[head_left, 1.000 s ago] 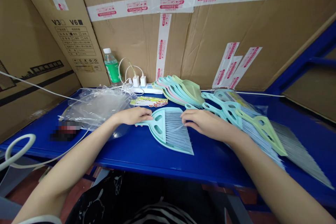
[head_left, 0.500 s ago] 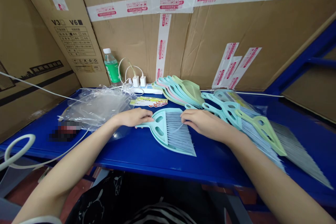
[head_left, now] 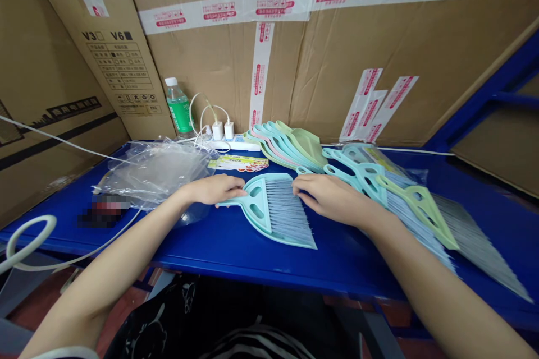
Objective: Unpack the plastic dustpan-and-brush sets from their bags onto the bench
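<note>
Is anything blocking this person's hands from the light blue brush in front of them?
Nothing visible does. The left hand lies across the handle of the teal plastic hand broom, and the right hand rests against the top of its bristles, with no object between.

Two hands (head_left: 269, 193) lie on one broom (head_left: 275, 213), with at least three more brooms (head_left: 421, 213) piled beside it, at least four stacked dustpans (head_left: 290, 146), one bottle (head_left: 179, 107), two chargers (head_left: 223, 130) and one power strip (head_left: 242, 146).
</note>
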`<state>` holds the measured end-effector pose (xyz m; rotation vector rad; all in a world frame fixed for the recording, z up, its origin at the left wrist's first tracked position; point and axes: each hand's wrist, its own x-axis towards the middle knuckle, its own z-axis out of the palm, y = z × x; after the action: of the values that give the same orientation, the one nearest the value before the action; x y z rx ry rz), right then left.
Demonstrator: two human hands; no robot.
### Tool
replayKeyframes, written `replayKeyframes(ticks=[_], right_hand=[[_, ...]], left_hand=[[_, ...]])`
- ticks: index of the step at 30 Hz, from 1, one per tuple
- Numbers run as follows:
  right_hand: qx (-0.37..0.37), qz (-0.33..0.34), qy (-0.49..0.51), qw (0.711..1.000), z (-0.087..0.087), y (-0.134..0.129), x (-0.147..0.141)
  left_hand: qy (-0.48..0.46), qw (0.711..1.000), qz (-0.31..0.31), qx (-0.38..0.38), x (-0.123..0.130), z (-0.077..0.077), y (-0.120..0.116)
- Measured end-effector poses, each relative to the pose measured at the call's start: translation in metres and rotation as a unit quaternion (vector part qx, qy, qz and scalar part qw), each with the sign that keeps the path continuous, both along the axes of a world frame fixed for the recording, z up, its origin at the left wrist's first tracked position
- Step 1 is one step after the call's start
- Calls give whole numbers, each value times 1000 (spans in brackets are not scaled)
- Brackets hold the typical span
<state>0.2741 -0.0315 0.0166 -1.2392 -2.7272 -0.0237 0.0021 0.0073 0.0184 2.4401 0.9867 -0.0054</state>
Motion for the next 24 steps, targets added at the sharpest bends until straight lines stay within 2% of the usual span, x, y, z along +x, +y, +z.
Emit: replayKeyframes(ticks=[11, 18, 24], right_hand=[[4, -22, -21, 1000, 0, 1, -1], [-21, -24, -26, 999, -3, -1, -2], [2, -20, -44, 999, -2, -1, -7]], left_hand=[[-25, 1000, -19, 7, -2, -2, 1], [-25, 999, -22, 10, -1, -2, 1], [-27, 999, -26, 10, -1, -1, 0]])
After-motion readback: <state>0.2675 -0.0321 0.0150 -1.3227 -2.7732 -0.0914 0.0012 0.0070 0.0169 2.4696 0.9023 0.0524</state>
